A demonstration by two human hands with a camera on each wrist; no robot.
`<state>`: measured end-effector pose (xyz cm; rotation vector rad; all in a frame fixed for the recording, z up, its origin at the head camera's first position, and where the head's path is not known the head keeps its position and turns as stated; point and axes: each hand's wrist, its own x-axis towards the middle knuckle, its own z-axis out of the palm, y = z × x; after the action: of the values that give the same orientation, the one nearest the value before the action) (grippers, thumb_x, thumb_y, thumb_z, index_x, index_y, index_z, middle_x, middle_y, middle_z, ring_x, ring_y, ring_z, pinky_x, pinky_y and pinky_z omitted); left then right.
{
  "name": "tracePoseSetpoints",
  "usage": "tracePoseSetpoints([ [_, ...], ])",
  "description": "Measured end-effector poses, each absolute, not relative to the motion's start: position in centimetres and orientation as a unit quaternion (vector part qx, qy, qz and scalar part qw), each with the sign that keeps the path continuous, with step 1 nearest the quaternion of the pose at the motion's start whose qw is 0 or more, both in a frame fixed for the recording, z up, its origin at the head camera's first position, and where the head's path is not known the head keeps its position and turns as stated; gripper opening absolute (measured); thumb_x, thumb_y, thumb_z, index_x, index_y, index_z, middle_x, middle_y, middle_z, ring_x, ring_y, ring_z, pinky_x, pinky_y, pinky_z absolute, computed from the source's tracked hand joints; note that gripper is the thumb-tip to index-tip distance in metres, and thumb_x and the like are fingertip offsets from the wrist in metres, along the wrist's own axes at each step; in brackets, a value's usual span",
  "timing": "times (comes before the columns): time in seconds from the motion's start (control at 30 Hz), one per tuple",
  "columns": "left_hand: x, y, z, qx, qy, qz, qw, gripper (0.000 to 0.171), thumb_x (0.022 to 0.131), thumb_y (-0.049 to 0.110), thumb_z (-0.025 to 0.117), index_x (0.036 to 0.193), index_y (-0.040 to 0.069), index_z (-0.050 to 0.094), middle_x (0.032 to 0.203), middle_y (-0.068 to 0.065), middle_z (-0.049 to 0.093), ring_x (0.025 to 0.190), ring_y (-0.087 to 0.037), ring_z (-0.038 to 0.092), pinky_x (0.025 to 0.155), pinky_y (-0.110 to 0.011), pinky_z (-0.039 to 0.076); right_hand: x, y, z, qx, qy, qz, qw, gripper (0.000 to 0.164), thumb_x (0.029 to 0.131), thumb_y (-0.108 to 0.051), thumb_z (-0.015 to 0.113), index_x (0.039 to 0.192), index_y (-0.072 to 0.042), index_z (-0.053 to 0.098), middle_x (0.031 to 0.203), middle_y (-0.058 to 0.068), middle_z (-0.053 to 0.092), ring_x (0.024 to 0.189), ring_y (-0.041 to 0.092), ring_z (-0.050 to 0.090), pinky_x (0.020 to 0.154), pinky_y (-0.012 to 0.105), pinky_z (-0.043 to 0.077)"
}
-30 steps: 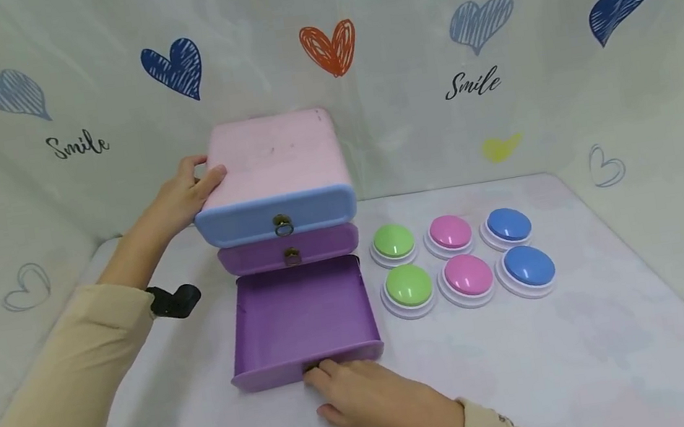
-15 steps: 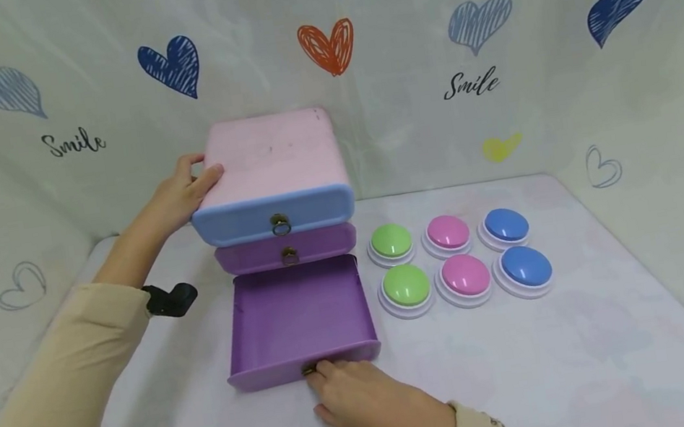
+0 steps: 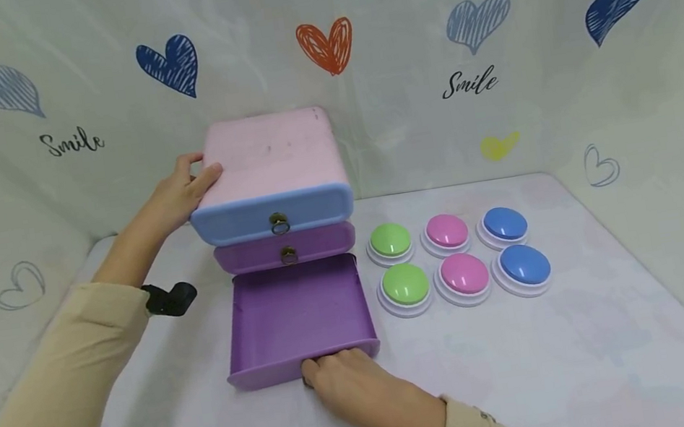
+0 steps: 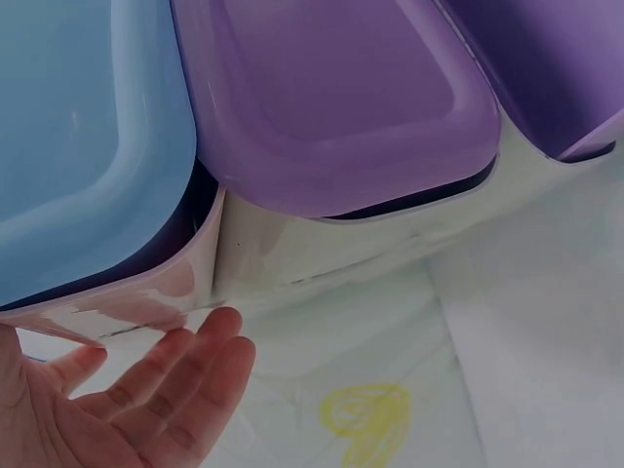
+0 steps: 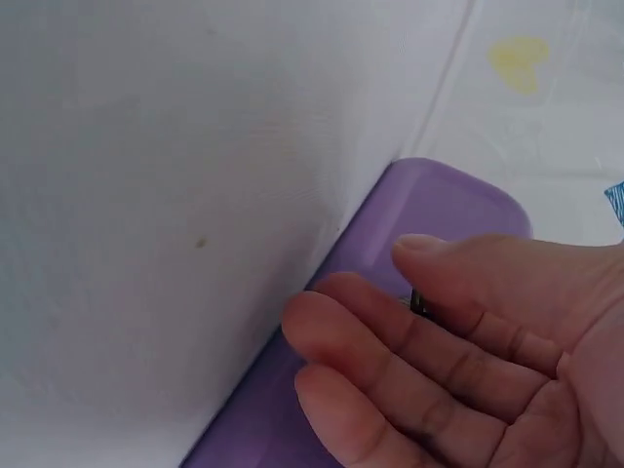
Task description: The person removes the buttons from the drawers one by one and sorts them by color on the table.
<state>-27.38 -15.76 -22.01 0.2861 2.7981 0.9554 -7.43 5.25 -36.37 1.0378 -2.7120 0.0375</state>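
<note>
A small drawer cabinet has a pink top [image 3: 271,154], a blue top drawer [image 3: 273,214] and a purple middle drawer [image 3: 320,243]. Its purple bottom drawer [image 3: 300,318] is pulled far out, with nothing inside. My left hand [image 3: 178,196] steadies the cabinet's left side, thumb on the pink top; in the left wrist view its fingers [image 4: 195,390] touch the side, nearly straight. My right hand [image 3: 360,386] rests against the bottom drawer's front and covers its pull. In the right wrist view its fingers [image 5: 419,380] are loosely bent, a dark bit of the pull [image 5: 419,301] showing behind them.
Right of the cabinet stand two rows of round push buttons on white bases: green [image 3: 406,283], pink [image 3: 465,273] and blue [image 3: 525,264]. A white cloth covers the table [image 3: 598,352]. Behind hangs a pale curtain [image 3: 398,52] printed with hearts.
My right hand has shifted slightly at the drawer's front and now covers the pull, which showed beside the fingers half a second ago. The drawer and left hand look unchanged.
</note>
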Motion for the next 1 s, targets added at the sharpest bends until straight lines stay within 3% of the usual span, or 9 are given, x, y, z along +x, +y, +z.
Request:
tracePoseSetpoints([
  [0.47, -27.3, -15.8, -21.9, 0.100, 0.933, 0.335, 0.082, 0.083, 0.093, 0.061, 0.029, 0.149, 0.009, -0.001, 0.140, -0.034, 0.033, 0.117, -0.045, 0.045, 0.097, -0.058, 0.037, -8.5, 5.0, -35.9, 0.353, -0.929, 0.062, 0.086, 0.013, 0.080, -0.018, 0.066, 0.077, -0.016, 0.054, 0.066, -0.009, 0.056, 0.052, 0.006, 0.050, 0.045, 0.019, 0.035],
  [1.0, -27.6, -15.9, -21.8, 0.096, 0.935, 0.330, 0.088, 0.083, 0.092, 0.062, 0.026, 0.149, 0.009, -0.003, 0.139, -0.034, 0.033, 0.114, -0.046, 0.046, 0.094, -0.058, 0.039, -10.7, 4.6, -36.3, 0.328, -0.933, 0.128, 0.072, 0.007, 0.087, -0.011, 0.060, 0.081, -0.012, 0.056, 0.068, -0.005, 0.057, 0.054, 0.005, 0.049, 0.046, 0.016, 0.037],
])
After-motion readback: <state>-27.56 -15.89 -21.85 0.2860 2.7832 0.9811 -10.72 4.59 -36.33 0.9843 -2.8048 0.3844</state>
